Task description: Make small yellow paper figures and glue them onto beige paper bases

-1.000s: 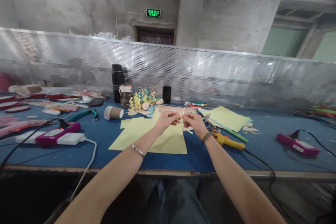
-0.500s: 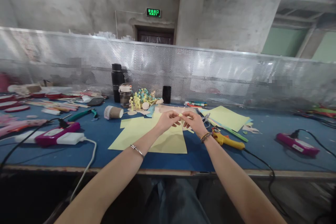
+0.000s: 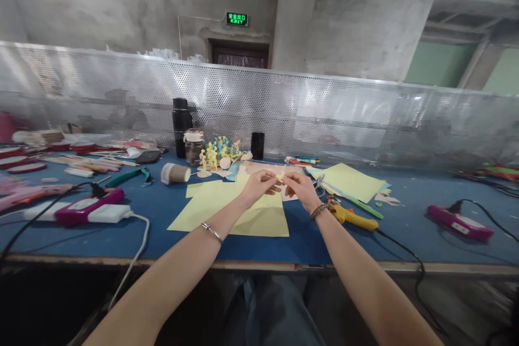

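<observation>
Over the yellow paper sheets (image 3: pixel 227 211), my left hand (image 3: pixel 259 185) and my right hand (image 3: pixel 299 186) meet fingertip to fingertip. Pinched between them is a small piece of yellow paper (image 3: pixel 279 177); its exact shape is mostly hidden by the fingers. Just behind my hands lies a pale pink paper sheet (image 3: pixel 259 167). A pair of scissors (image 3: pixel 320 186) rests beside my right wrist, partly covered. The yellow glue gun (image 3: pixel 352 218) lies to the right of that wrist.
Small yellow and blue paper figures (image 3: pixel 219 154) stand behind left, near a black thermos (image 3: pixel 182 127), a jar (image 3: pixel 194 147) and a tipped paper cup (image 3: pixel 175 173). A phone (image 3: pixel 257 146) leans on the perforated screen. Purple power strips (image 3: pixel 87 207) with cables lie on both sides.
My right hand's fingers have shifted slightly to the right around the small yellow piece. The thin yellow strip seen below my right hand no longer shows there.
</observation>
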{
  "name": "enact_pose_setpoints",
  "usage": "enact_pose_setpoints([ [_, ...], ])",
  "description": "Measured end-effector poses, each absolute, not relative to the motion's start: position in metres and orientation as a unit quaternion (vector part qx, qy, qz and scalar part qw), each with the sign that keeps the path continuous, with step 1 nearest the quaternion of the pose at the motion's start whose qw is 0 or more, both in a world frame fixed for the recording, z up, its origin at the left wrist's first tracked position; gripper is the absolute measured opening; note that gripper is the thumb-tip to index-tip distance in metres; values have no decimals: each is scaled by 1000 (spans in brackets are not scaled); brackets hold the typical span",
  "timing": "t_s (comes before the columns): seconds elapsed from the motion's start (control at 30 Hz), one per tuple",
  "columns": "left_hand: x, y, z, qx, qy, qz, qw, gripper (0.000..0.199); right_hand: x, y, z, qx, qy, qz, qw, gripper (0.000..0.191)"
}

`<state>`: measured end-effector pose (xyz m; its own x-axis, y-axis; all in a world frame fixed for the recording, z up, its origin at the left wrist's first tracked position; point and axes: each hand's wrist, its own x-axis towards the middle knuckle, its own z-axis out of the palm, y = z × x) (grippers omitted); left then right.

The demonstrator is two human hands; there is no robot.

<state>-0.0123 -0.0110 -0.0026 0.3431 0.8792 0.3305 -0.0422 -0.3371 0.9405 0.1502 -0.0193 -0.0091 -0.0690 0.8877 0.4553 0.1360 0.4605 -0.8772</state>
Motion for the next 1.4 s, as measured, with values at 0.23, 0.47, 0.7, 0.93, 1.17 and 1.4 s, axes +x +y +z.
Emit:
enact_pose_setpoints([
  [0.23,-10,-13,-4,691,311,483,439,36,150,-18,-9,-400,-647,335,555,27],
  [0.47,-11,-20,-1,747,326,497,298,31,149,-19,-9,-396,-644,356,549,31],
  [0.7,-11,-20,-1,752,345,501,252,31,148,-21,-8,-387,-626,388,555,32],
  [0.93,-10,-22,-1,768,356,501,180,30,149,-21,-8,-363,-601,422,574,30],
  [1.17,-9,-20,-2,756,360,533,126,27,149,-19,-10,-348,-598,420,587,31],
  [1.4,-8,-19,-2,746,338,566,91,20,148,-18,-10,-345,-600,409,595,30],
])
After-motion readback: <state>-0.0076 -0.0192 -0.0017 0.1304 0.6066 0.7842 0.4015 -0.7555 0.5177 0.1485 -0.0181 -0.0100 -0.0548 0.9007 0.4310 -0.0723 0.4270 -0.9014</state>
